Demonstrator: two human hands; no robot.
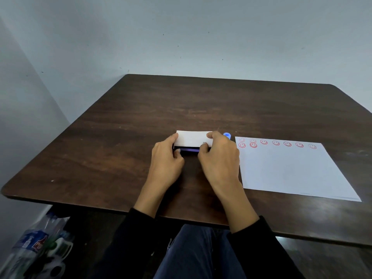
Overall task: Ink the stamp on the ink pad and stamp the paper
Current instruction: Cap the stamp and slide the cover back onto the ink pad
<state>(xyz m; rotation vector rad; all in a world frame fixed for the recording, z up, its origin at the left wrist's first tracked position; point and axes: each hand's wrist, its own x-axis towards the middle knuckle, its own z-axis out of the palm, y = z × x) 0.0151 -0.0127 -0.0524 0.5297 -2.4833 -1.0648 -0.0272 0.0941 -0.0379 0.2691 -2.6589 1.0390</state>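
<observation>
Both hands grip the ink pad (189,147) at table (120,121) centre: left hand (167,158) steadies the base, right hand (218,156) lifts the white lid (192,137). Stamp (227,135) waits beside paper (291,168). Next, likely: open fully, take stamp.

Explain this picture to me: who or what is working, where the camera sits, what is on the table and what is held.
No machine here: a person works with bare hands. The single camera sits on the person's head, looking down and forward. On the dark table lies a paper with red smiley stamps along its far edge. The left hand and right hand both hold an ink pad by its ends, its white lid raised a little. A blue stamp peeks out behind the right hand, untouched.
</observation>
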